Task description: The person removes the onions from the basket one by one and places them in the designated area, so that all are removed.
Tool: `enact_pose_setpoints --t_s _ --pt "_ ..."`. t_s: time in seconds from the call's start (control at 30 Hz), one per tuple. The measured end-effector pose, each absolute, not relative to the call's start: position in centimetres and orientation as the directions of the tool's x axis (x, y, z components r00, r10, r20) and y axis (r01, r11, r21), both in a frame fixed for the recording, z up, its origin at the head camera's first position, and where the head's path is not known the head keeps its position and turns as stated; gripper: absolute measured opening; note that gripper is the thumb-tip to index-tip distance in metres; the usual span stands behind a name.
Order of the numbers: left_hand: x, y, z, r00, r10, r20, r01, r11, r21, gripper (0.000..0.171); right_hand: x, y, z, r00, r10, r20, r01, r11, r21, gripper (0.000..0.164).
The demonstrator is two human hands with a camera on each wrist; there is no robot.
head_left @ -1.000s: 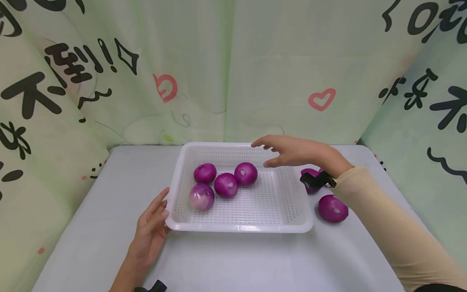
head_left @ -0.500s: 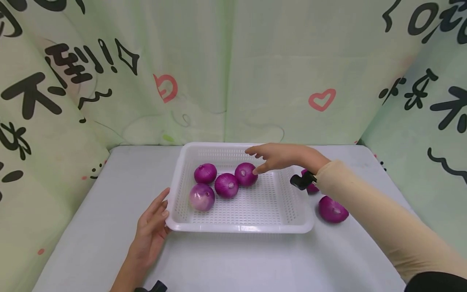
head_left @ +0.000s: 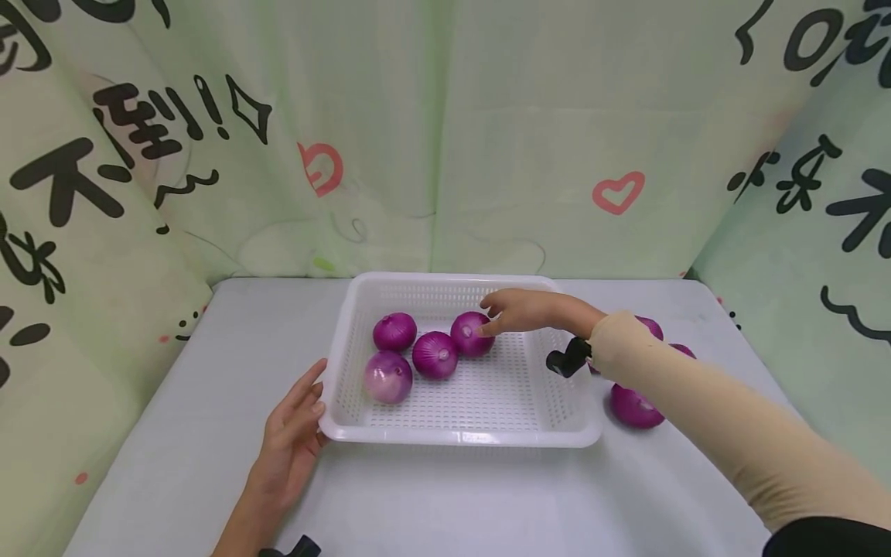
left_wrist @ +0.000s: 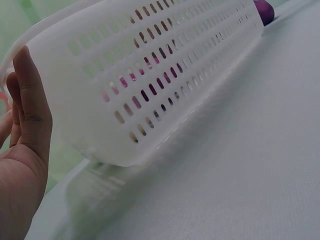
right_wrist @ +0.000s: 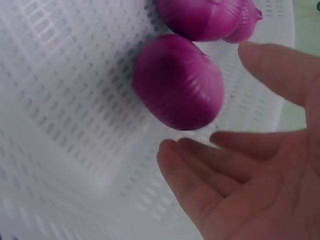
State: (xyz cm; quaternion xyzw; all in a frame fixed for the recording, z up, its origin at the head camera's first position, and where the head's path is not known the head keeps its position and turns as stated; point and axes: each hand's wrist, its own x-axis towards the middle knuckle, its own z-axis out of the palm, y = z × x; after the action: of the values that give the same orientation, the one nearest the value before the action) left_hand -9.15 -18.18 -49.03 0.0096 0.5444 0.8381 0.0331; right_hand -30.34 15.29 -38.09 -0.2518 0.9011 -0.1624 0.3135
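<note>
A white perforated plastic basket (head_left: 459, 437) bears several purple onions (head_left: 435, 356) grouped in its left half. My left hand (head_left: 288, 433) is at the basket's left side, its fairly straight fingers against the outer wall near the rim, as the left wrist view also shows. Over the back of the basket reaches my right hand (head_left: 525, 311), palm down. Its thumb overlaps the rightmost onion (head_left: 470, 334) in the head view. In the right wrist view its spread, slightly bent fingers (right_wrist: 185, 175) stand beside that onion, with a gap between them and its skin.
On the table right of the basket lie more onions, one near the front (head_left: 635, 408) and others (head_left: 650, 327) partly hidden by the right sleeve (head_left: 696, 410). A printed pale green curtain (head_left: 515, 155) encloses the back and sides of the white table (head_left: 487, 503).
My right hand has moved left and down into the basket, toward the rightmost onion. The left hand stays at the basket's side, and the onions keep their places.
</note>
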Motion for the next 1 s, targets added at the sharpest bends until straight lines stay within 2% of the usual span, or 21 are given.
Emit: enact_pose_setpoints --t_s 0.17,0.23,0.47,0.77,1.0 --pt "-9.2 -18.2 -49.2 -0.998 0.065 -0.025 -0.050 -0.407 0.912 0.057 -30.1 15.2 -39.3 -0.718 -0.470 -0.513 -0.206 0.848 -0.488 0.073" --pt "-9.3 -18.2 -49.3 -0.998 0.063 -0.026 -0.050 -0.405 0.913 0.057 -30.1 15.2 -39.7 -0.721 -0.467 -0.512 -0.186 0.842 -0.506 0.071" --pt "-9.3 -18.2 -49.4 -0.998 0.059 -0.027 -0.048 -0.397 0.917 0.056 -29.9 15.1 -41.3 -0.727 -0.504 -0.467 -0.199 0.805 -0.559 0.060" --pt "-9.2 -18.3 -49.5 -0.998 0.059 -0.029 -0.050 -0.394 0.918 0.056 -29.8 14.9 -42.1 -0.773 -0.492 -0.401 -0.234 0.809 -0.540 0.053" --pt "-9.3 -18.2 -49.4 -0.998 0.059 -0.029 -0.050 -0.398 0.916 0.056 -29.7 14.7 -42.4 -0.781 -0.490 -0.387 -0.236 0.806 -0.543 0.053"
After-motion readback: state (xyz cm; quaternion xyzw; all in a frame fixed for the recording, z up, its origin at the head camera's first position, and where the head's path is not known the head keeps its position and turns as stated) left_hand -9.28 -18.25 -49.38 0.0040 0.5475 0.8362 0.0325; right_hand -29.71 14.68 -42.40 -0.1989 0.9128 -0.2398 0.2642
